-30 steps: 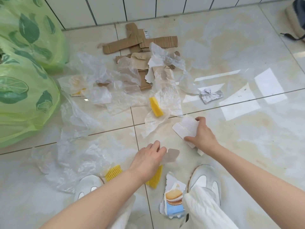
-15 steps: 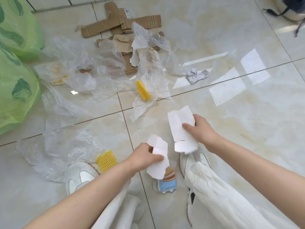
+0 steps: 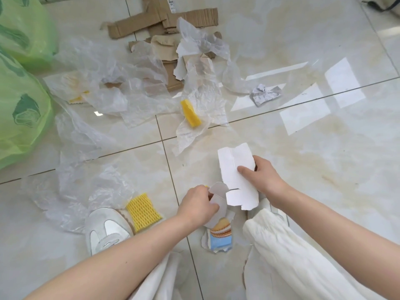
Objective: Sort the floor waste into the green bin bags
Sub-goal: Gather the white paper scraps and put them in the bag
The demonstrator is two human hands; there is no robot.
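Your right grip (image 3: 263,177) pinches a large torn white card (image 3: 234,169) at lower centre of the frame, thumb on its face; your left grip (image 3: 198,205) curls round a smaller white card scrap (image 3: 218,195) just beside it. Clear plastic film (image 3: 91,187), yellow foam netting (image 3: 142,210) and cardboard (image 3: 138,24) litter the floor (image 3: 303,159); the green bin bags (image 3: 19,87) sit at the left edge.

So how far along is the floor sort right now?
Early to middle. Done: the two green bin bags at the left look partly filled, contents unclear. In hand: the right hand holds a large white card piece and the left hand a smaller card scrap. Left: brown cardboard, clear plastic film, yellow foam netting, a crumpled paper and a biscuit wrapper all lie on the floor.
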